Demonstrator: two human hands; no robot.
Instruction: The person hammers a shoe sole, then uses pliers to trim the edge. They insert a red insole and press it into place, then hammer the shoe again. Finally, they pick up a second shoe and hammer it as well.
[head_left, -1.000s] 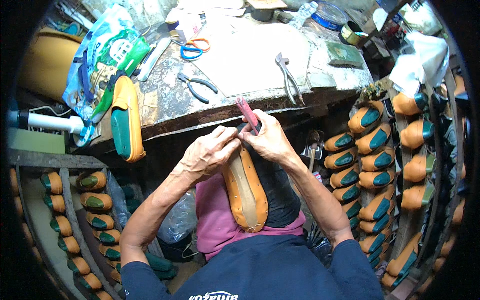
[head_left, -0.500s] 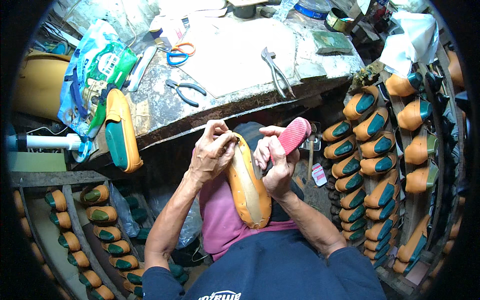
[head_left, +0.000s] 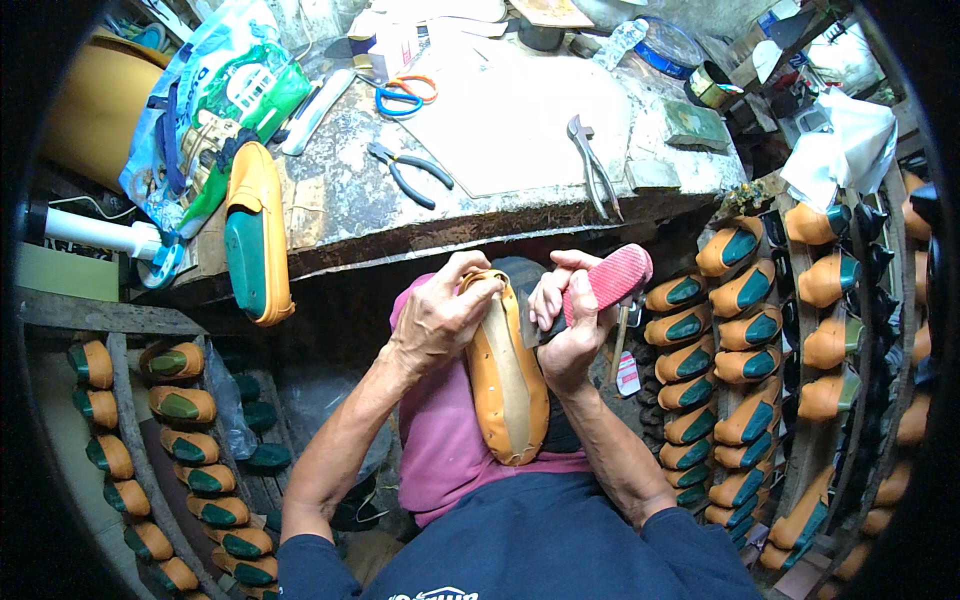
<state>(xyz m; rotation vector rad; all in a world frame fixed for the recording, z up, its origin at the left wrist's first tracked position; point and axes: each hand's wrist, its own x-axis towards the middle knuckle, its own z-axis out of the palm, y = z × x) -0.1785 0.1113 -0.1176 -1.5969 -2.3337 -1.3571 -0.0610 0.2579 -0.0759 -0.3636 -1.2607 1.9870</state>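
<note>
Pinching, with the bent fingers of the left hand [head_left: 440,315], the far end of the orange shoe [head_left: 510,390], in the middle of the frame. Wrapping the right hand [head_left: 568,335] around a red-ended tool [head_left: 622,277], just right of the shoe. Showing a flat grey part of that tool under the curled fingers, near the shoe's right side; cannot tell whether touching the leather, nor the exact kind of tool.

Resting the shoe sole side up on the lap's pink cloth [head_left: 435,430], with tan strip bare between rounded leather margins.

For good control, probably best to pinch close to the rim, hold the leather flat without puckers, brace the near end against the lap, and angle the grey part away from the left fingertips.

Just above the hands, mind the front edge of the bench [head_left: 350,205], curving across the upper frame. Note along it the black-handled pliers [head_left: 412,180], the metal pincers [head_left: 595,170] with handle ends at the edge, and, at upper left, a green-and-orange shoe [head_left: 257,235] jutting past it. Little room at right, between forearm and stacked shoes [head_left: 748,330]; more at lower left, short of the shoe rows [head_left: 183,403].
</note>
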